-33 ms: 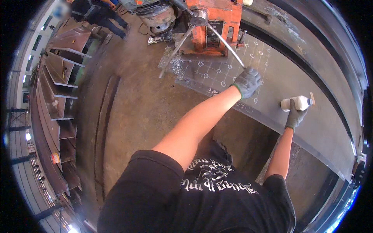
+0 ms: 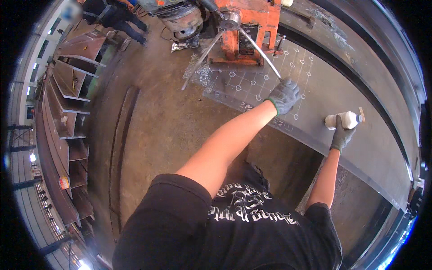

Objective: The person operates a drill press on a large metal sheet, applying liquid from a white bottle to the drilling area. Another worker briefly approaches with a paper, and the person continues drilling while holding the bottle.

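Note:
In a grey knitted glove, my left hand (image 2: 284,95) is closed round the end of a metal feed lever (image 2: 262,53). That lever runs from the round hub (image 2: 230,20) of an orange drilling machine (image 2: 246,38), which stands on a steel beam (image 2: 351,90). A second spoke (image 2: 200,63) slants down from the hub toward the left. My right hand (image 2: 343,135), gloved the same way, grips a white plastic bottle (image 2: 343,120) lying tilted above the beam's face. Chalk grid lines and small circles (image 2: 258,97) mark the steel near my left hand. Metal shavings (image 2: 206,77) lie by the machine's base.
The drill's motor body (image 2: 180,22) hangs over the beam's left edge. A hammer-like tool (image 2: 310,20) lies on the steel at the back. Several steel beams (image 2: 72,117) are stacked at the left. Another person (image 2: 117,18) stands at the far left.
My left hand and the lever have shifted very slightly down and left, and the other spoke's tip has moved a little left. The right hand with the bottle has stayed put.

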A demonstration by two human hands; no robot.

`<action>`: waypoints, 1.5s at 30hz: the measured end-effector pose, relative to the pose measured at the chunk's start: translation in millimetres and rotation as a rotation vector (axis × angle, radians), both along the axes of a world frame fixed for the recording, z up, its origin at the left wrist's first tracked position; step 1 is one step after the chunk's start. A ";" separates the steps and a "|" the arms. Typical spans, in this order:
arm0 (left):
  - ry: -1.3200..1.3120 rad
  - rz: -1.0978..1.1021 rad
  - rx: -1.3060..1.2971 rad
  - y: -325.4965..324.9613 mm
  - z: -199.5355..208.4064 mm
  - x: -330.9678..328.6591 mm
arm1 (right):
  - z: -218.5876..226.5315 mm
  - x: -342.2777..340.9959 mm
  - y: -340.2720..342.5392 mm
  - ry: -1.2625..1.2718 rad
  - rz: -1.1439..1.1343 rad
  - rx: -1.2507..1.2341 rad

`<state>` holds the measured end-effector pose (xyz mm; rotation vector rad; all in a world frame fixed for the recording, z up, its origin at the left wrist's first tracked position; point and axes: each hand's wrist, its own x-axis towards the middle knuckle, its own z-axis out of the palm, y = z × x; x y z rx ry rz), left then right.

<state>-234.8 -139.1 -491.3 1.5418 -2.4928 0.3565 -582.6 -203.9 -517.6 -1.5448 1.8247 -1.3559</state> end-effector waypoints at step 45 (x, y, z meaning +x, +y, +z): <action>-0.302 0.212 -0.016 -69.3 -46.7 -14.2 | 128.3 472.9 -253.7 -0.696 0.995 0.611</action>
